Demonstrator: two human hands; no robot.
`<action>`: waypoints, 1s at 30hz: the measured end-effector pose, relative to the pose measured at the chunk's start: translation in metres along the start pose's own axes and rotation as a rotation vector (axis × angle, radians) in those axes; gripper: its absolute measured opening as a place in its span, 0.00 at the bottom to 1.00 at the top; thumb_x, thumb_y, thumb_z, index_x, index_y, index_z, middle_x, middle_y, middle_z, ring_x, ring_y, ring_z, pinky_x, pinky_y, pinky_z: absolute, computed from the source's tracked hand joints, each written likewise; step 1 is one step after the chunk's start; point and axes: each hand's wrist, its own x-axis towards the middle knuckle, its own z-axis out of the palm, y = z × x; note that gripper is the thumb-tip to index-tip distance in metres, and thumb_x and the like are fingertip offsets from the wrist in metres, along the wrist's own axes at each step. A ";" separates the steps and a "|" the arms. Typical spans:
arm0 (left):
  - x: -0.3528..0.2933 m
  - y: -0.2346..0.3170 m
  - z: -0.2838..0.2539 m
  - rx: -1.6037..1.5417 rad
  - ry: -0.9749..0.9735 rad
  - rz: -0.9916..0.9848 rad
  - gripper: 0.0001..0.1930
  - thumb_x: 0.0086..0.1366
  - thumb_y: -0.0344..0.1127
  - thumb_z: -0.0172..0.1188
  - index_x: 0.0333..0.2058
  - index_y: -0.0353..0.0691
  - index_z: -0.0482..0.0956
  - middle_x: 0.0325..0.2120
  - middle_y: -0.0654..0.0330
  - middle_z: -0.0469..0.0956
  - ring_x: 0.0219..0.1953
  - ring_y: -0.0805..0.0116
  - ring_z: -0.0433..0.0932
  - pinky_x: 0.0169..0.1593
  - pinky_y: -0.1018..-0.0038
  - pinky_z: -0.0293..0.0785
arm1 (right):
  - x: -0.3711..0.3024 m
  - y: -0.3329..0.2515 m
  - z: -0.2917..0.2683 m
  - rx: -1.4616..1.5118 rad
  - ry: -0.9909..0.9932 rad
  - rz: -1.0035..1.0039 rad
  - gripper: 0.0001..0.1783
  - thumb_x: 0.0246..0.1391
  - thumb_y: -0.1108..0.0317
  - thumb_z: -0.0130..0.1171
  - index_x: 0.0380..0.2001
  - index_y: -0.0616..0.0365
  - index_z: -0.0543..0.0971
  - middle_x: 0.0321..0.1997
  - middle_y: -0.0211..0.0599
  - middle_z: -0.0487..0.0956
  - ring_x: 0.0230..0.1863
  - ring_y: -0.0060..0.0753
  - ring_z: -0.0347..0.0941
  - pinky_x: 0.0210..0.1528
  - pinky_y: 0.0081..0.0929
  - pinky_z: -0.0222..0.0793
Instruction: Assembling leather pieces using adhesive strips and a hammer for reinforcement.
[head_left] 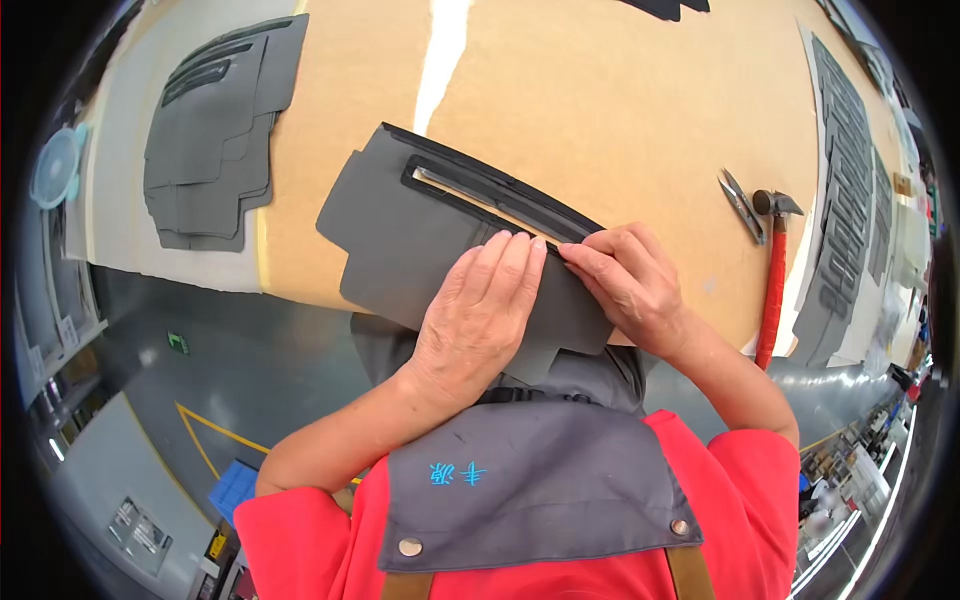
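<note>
Grey panel (385, 235) lies over the table (580, 90)'s near edge. The left hand (480, 310) rests flat on it, fingers together; the right hand (628, 285) pinches its black trim (490, 194). Farther right lie snips (742, 207) and a hammer (773, 285).

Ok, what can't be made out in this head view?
In the head view:
- Underside of the grey panel: faces down, hidden by the panel itself.
- Palm of the left hand: turned down toward the panel.
- Whether the right hand pinches the panel: its own fingers hide the contact.
- Dark piece: cut off by the top edge.
</note>
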 end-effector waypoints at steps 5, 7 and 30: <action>-0.005 -0.001 -0.001 -0.056 -0.014 0.014 0.30 0.61 0.26 0.58 0.64 0.36 0.72 0.58 0.52 0.71 0.63 0.55 0.70 0.66 0.63 0.70 | 0.000 -0.006 -0.001 -0.011 -0.001 -0.081 0.19 0.44 0.79 0.67 0.44 0.62 0.84 0.38 0.35 0.79 0.36 0.37 0.74 0.37 0.32 0.74; -0.003 0.001 0.001 -0.048 -0.004 0.015 0.30 0.61 0.26 0.58 0.64 0.36 0.72 0.58 0.52 0.71 0.63 0.55 0.71 0.66 0.63 0.70 | -0.002 -0.003 -0.001 0.033 0.009 -0.053 0.18 0.44 0.79 0.68 0.43 0.61 0.84 0.37 0.35 0.79 0.36 0.37 0.74 0.37 0.32 0.74; 0.003 0.008 -0.001 -0.066 -0.048 0.021 0.29 0.62 0.25 0.58 0.64 0.32 0.72 0.59 0.52 0.71 0.63 0.56 0.71 0.66 0.64 0.71 | -0.020 -0.010 -0.010 0.056 0.003 0.147 0.20 0.44 0.75 0.72 0.45 0.52 0.86 0.34 0.25 0.78 0.34 0.31 0.69 0.38 0.30 0.61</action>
